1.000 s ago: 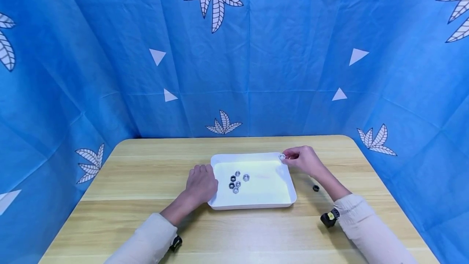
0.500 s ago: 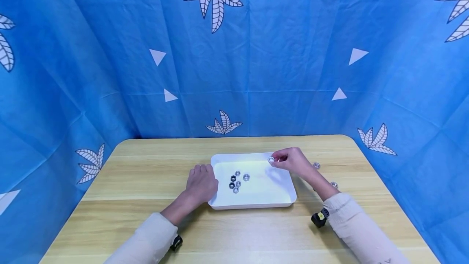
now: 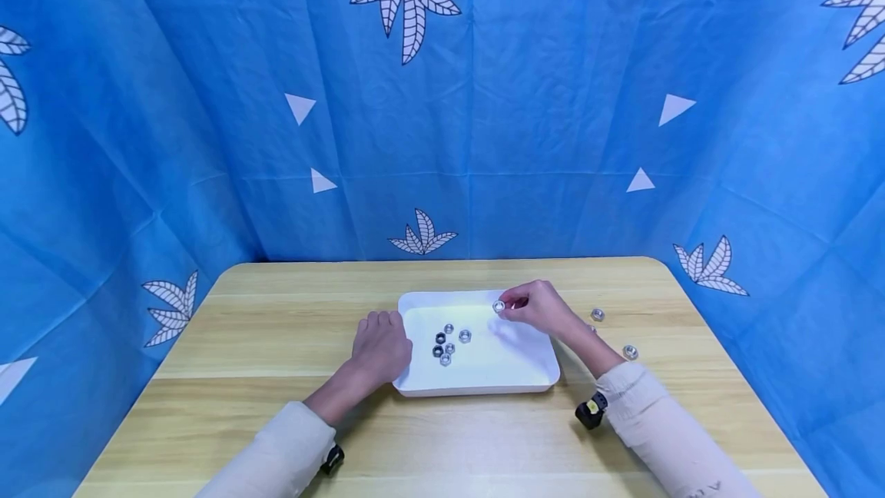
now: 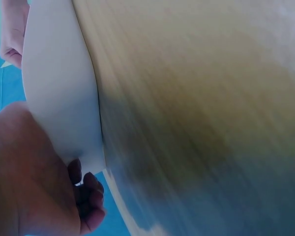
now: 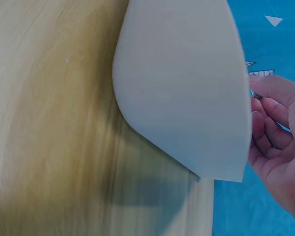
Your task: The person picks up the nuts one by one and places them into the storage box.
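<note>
A white rectangular tray point(image 3: 477, 390) rests on the table. Its left wall is gripped by my left hand point(image 3: 382, 346), fingers curled at the edge; the left wrist view shows the thumb and curled fingers point(image 4: 94, 199) at the tray's end. Over the tray's far right part, my right hand point(image 3: 542, 307) pinches a silver hex nut point(image 3: 498, 306) between thumb and fingertips. Several loose nuts lie inside, among them a larger silver nut point(image 3: 465, 336) and a black nut point(image 3: 438, 351). In the right wrist view, the tray wall point(image 5: 182, 88) partly covers the right hand point(image 5: 280, 132).
To the tray's right, a silver nut point(image 3: 598, 314) and another silver nut point(image 3: 630, 352) lie on the wooden table point(image 3: 276, 344). One more nut point(image 3: 591, 328) is mostly hidden behind the right forearm. A blue patterned curtain point(image 3: 470, 137) hangs behind the table.
My right hand has moved left with the pinched nut, from the tray's far right corner to over its inside. Silver nuts at the right have come out from behind the arm. My left hand stays put.
</note>
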Tool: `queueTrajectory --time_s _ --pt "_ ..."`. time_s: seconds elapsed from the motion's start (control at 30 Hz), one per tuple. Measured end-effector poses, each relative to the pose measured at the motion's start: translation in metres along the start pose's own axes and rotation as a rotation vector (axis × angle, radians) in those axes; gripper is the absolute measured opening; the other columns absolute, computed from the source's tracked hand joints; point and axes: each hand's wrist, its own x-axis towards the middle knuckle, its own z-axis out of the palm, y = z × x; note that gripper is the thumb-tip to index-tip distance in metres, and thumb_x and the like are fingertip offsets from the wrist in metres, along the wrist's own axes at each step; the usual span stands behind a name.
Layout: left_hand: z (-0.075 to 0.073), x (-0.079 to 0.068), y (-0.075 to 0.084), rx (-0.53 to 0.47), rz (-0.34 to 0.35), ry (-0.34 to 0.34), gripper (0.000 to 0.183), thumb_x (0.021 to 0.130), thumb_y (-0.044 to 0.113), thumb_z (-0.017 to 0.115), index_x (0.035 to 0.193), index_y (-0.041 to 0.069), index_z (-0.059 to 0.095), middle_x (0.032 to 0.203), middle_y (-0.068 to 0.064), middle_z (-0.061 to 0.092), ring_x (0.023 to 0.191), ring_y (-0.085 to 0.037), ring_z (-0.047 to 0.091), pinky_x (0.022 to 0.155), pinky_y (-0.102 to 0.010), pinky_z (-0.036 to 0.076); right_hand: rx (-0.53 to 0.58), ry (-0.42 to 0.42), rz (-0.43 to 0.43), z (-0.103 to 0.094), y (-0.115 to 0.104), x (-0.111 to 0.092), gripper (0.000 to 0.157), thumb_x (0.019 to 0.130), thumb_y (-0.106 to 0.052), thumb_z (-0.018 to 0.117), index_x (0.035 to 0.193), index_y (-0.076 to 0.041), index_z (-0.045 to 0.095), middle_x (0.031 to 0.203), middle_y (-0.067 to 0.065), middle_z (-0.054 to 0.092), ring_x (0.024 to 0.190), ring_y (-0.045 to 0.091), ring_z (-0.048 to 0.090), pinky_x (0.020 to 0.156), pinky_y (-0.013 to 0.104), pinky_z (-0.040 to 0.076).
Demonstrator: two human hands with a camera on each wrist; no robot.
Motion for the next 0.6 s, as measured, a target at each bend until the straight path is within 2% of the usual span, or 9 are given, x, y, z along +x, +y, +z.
queueTrajectory --time_s 0.27,0.6 --pt "0.000 0.000 0.000 -0.009 -0.003 -0.004 0.033 0.101 0.028 0.054 0.113 -0.002 0.052 0.096 -0.013 0.049 0.093 -0.030 0.043 0.082 -0.040 0.034 0.021 -0.043 -0.048 0.010 0.003 0.002 0.019 0.084 -0.011 0.083 0.101 -0.004 0.081 0.087 0.007 0.079 0.071 0.006 0.063 0.063 0.021 0.052" --pt "0.000 0.000 -0.001 0.006 0.004 0.002 0.030 0.101 0.027 0.053 0.110 -0.002 0.051 0.095 -0.013 0.049 0.093 -0.031 0.043 0.083 -0.041 0.035 0.019 -0.094 -0.039 0.018 0.004 0.004 0.017 0.084 -0.012 0.085 0.100 -0.007 0.081 0.089 0.005 0.078 0.074 0.008 0.063 0.065 0.020 0.051"
